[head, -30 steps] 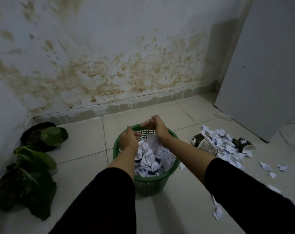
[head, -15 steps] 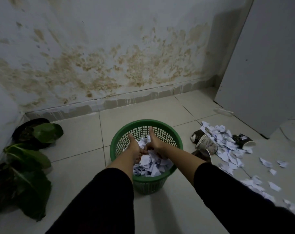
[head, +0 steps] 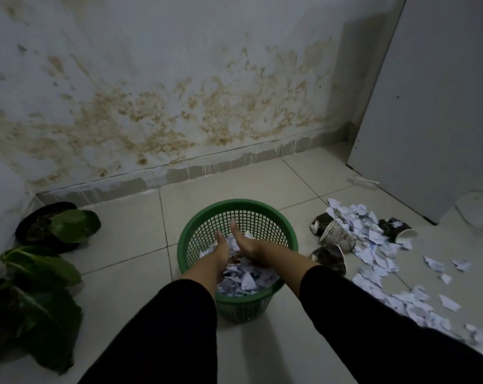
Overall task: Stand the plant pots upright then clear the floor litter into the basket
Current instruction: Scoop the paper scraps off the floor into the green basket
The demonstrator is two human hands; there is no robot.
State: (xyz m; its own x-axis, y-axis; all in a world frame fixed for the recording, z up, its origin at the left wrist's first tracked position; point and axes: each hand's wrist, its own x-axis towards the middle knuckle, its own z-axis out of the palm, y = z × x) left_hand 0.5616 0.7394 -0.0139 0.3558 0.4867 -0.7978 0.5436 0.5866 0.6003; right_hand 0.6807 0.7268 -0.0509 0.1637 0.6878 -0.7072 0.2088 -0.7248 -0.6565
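Observation:
A green mesh basket (head: 193, 231) stands on the tiled floor in front of me, half full of white paper scraps (head: 247, 281). Both hands are down inside it. My left hand (head: 222, 252) and my right hand (head: 247, 245) press side by side on the scraps, thumbs pointing up, fingers sunk into the paper. To the right, more torn paper (head: 373, 245) lies across the floor among several fallen paper cups (head: 337, 236). Leafy plant pots (head: 48, 227) sit along the left wall; leaves cover the nearer ones (head: 38, 273).
A stained wall runs behind the basket. A white door panel (head: 434, 106) closes off the right side, with a clear plastic bottle (head: 363, 182) and a transparent container (head: 479, 216) on the floor by it. Scraps (head: 417, 303) trail toward my right arm.
My hands dropped from above the basket rim into the basket and now press down on the paper. The view shifted slightly lower and left.

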